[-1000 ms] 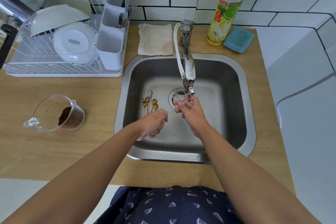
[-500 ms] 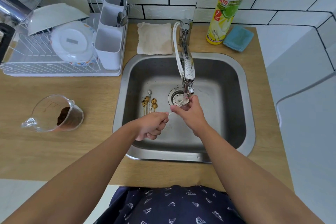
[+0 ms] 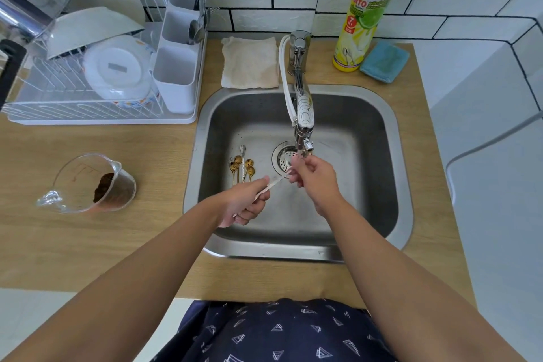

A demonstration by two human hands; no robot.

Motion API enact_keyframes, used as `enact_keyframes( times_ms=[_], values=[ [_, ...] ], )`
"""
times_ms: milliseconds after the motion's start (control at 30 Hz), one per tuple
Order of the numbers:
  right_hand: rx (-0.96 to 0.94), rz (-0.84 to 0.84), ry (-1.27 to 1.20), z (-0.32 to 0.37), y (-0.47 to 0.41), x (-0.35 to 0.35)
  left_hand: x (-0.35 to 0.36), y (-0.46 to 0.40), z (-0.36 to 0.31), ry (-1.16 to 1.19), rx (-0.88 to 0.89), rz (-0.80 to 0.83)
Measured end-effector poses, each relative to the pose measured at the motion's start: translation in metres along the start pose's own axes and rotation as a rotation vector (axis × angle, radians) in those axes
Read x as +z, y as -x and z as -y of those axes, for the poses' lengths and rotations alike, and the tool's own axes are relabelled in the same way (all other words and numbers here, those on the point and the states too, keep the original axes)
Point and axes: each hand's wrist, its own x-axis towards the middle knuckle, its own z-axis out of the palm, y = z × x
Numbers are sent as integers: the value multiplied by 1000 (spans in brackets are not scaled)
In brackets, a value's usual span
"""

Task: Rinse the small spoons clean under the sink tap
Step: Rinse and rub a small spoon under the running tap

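Observation:
A small silver spoon (image 3: pixel 274 184) is held slanted over the steel sink (image 3: pixel 393 185), just below the tap spout (image 3: pixel 304 138). My left hand (image 3: pixel 245 200) grips its handle end. My right hand (image 3: pixel 313 175) pinches the bowl end under the spout, so the bowl is hidden by the fingers. Several small spoons (image 3: pixel 242 166), mostly gold with one silver, lie on the sink floor to the left of the drain (image 3: pixel 283 159). Running water is hard to make out.
A white dish rack (image 3: pixel 97 109) with plates and a cutlery holder stands at the back left. A glass measuring jug (image 3: pixel 88 185) with brown residue sits on the wooden counter. A cloth (image 3: pixel 249 62), a dish soap bottle (image 3: pixel 364 9) and a blue sponge (image 3: pixel 385 60) are behind the sink.
Both hands have stayed under the spout with the spoon. The right fingers have shifted slightly on the bowl end, and more of the handle shows between the hands.

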Motion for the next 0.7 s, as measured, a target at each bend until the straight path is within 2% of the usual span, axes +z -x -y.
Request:
enact_keyframes(
  times_ms=[133,233,333,433,500,600,700],
  values=[
    [97,-3,-145,4,-1,2,6,-1,-1,-221,107,-119],
    [55,88,-10,-1,4,5,12,-2,-3,-328,158,-237],
    [-11,75,-16,-4,4,4,15,-3,-1,-409,207,-324],
    [9,22,-49,3,4,4,8,-5,4,-826,448,-545],
    [54,42,-116,4,4,5,3,-6,7,-1007,586,-695],
    [87,40,-163,5,5,6,-1,-6,13,-1093,705,-744],
    [-2,40,22,0,9,9,-2,-9,18,-1062,727,-735]
  ],
)
